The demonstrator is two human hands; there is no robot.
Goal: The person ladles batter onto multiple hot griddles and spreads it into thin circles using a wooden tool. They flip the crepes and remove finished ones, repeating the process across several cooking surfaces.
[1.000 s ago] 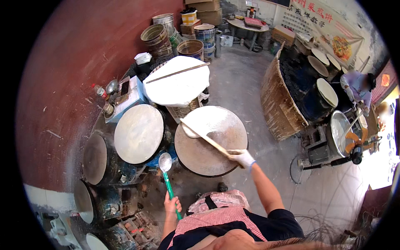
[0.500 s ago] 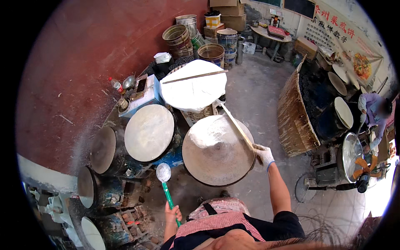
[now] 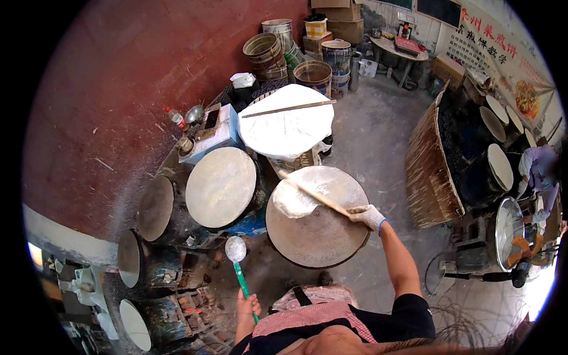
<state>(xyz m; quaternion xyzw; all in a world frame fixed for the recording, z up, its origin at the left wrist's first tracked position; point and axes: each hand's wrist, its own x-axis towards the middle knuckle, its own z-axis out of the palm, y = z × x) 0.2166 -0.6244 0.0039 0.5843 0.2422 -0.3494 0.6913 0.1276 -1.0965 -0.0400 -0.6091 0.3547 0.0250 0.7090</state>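
My left hand [image 3: 248,307] is closed around the green handle of a ladle [image 3: 239,273], whose round bowl, coated in white batter, hangs just left of the nearest griddle. A white glove covers my right hand [image 3: 367,217], which grips a long wooden batter spreader [image 3: 324,199] at its near end. The spreader slants to the upper left over the large round griddle [image 3: 313,245] in front of me. Wet white batter [image 3: 289,204] lies on the griddle's upper-left part, under and beside the stick. Brownish surface shows across the griddle's lower half.
Left of it stands another griddle [image 3: 220,188] with a pale layer, then several darker griddles [image 3: 156,208]. Beyond is a white cloth [image 3: 287,133] with a thin stick [image 3: 289,109] across it. A cardboard barrier [image 3: 429,168] and a co-worker [image 3: 537,171] are at right.
My right hand has swung the spreader's far tip leftward and nearer, from past the griddle's far rim onto the batter. The white batter now sits more to the left. My left hand still holds the ladle.
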